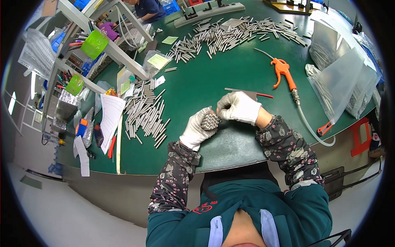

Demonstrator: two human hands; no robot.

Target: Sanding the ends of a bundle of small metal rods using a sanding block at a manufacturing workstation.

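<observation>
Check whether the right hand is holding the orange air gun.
No, the orange air gun lies on the green table, apart from the right hand.

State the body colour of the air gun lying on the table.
The air gun has an orange body, seen best in the head view.

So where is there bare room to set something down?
The table is bare between left pins, far pins and the air gun; a smaller patch lies between right hand and the hose. Crowded: left and far sides; right edge, with bags.

head view | left fisheye, head-worn | faces down | near, over green table (230,74)
</observation>
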